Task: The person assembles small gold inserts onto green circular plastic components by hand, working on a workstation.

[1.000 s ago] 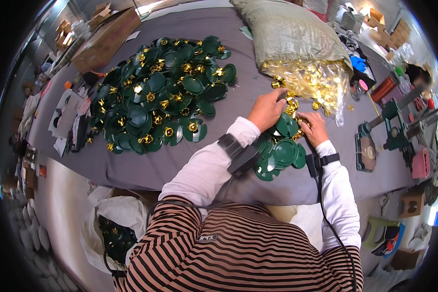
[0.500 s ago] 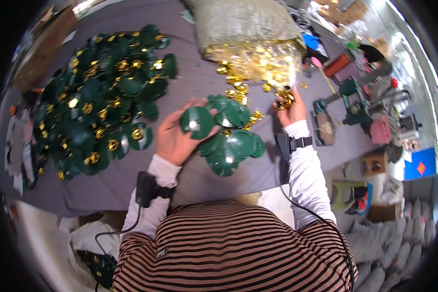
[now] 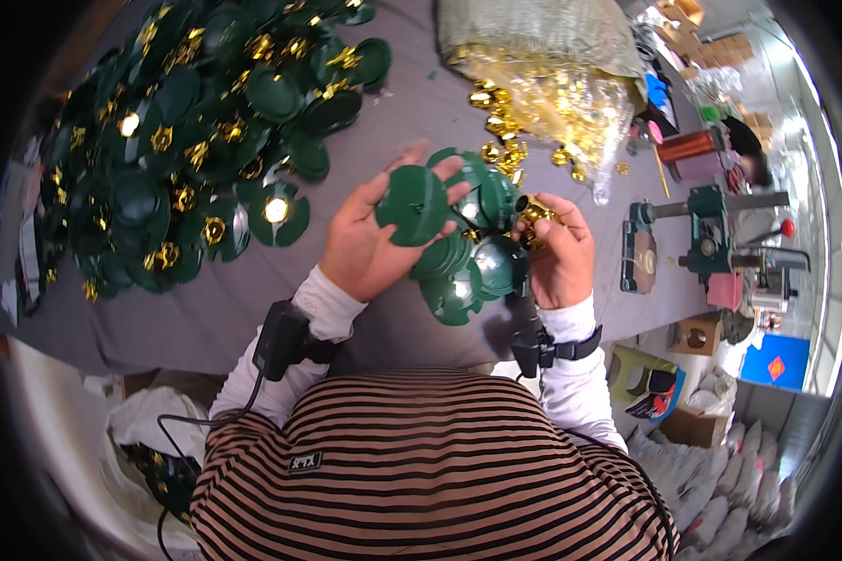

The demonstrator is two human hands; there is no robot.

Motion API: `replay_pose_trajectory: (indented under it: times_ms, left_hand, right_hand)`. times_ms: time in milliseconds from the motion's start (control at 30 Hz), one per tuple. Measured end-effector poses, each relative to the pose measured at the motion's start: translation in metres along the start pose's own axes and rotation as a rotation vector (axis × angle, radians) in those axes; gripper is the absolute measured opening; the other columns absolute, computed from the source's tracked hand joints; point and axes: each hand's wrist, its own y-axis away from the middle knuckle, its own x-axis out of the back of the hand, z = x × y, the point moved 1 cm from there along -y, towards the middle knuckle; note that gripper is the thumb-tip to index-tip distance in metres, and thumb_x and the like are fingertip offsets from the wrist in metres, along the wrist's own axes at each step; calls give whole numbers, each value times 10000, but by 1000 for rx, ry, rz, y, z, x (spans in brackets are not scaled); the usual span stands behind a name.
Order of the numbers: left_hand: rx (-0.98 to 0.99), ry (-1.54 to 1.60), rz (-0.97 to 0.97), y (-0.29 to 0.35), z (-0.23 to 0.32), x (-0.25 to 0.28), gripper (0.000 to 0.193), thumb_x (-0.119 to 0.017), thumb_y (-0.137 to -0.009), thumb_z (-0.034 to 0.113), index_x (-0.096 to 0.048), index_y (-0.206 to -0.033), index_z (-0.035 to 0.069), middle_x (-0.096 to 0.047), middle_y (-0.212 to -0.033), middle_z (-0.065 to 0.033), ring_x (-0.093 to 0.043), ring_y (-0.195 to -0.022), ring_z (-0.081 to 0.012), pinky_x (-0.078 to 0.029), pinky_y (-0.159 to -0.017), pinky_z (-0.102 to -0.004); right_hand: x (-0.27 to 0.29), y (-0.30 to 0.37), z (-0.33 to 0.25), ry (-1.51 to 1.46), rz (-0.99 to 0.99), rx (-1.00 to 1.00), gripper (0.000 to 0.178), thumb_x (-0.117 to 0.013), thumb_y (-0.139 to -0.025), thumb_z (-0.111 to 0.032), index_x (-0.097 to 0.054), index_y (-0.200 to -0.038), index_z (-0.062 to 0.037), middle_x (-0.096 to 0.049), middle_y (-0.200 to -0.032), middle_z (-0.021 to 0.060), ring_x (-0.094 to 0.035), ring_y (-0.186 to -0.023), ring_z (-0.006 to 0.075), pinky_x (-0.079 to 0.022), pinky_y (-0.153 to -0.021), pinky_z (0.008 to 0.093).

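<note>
Here, green disc: a round dark green plastic disc (image 3: pixel 413 206), smooth and a little shiny, held up above the table near the middle of the view, tilted toward the camera.
Left hand: the left hand (image 3: pixel 370 245) holds this disc from below, palm up, thumb and fingertips spread around its rim.
Right hand: the right hand (image 3: pixel 561 252) is curled narrow around a small shiny gold piece (image 3: pixel 533 213), just beside the right edge of the disc.
Small stack: more green discs (image 3: pixel 472 271) lie between and under the two hands, overlapping each other, glossy with rounded edges.
Table: a grey cloth-covered table (image 3: pixel 206 309); a bare strip runs between the hands and the big pile, and its near edge is close to the striped shirt.
Big pile: many green discs with gold centres (image 3: pixel 187 140) cover the far left part of the table, well apart from the hands.
Gold pile: loose gold pieces (image 3: pixel 571 103) spill from a clear plastic bag (image 3: pixel 543 37), crinkled, far right of the hands.
Right edge: a green metal press tool (image 3: pixel 711 234) and a copper-coloured spool (image 3: pixel 688 147) stand near the table's right side.
</note>
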Motion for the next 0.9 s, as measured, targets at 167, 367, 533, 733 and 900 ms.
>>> replay_pose_trajectory:
  times_ms: [167, 367, 533, 733, 900]
  left_hand:
    - [-38, -103, 56, 6, -5, -1, 568, -284, -1004, 372, -245, -1429, -2, -339, -1443, -176, -377, -1295, -301, -280, -1091, -410]
    - [-60, -439, 57, 10, -9, 0, 565, -223, -1022, 401, -272, -1424, 6, -382, -1413, -153, -402, -1273, -257, -282, -1098, -402]
    - [-28, -338, 95, 13, -13, 4, 573, -229, -1022, 413, -274, -1425, 8, -402, -1397, -125, -409, -1262, -230, -296, -1090, -383]
    - [-165, -724, 78, 15, -17, 5, 580, -230, -1020, 425, -272, -1431, 16, -398, -1401, -102, -407, -1240, -203, -306, -1078, -357]
    - [-232, -647, 109, 16, -23, 2, 573, -236, -1020, 423, -269, -1435, 29, -391, -1407, -85, -381, -1250, -187, -308, -1074, -349]
  right_hand:
    - [-51, 13, 18, 703, -148, 439, 243, -680, -706, 73, -663, -932, -14, -645, -980, 117, -627, -856, 168, -496, -761, 275]
    - [-66, 14, 33, 933, -151, 748, 252, -707, -675, 104, -671, -885, -31, -657, -957, 120, -669, -809, 211, -532, -683, 276]
    - [-67, 16, 35, 1004, -235, 883, 243, -722, -674, 95, -667, -875, -29, -663, -925, 122, -676, -794, 215, -540, -669, 284]
    - [-65, 16, 38, 1083, -120, 846, 230, -732, -682, 76, -664, -881, -16, -671, -916, 132, -680, -795, 215, -537, -675, 278]
    - [-67, 19, 41, 1013, -48, 770, 231, -736, -679, 72, -660, -877, -18, -679, -915, 146, -680, -796, 233, -537, -681, 285]
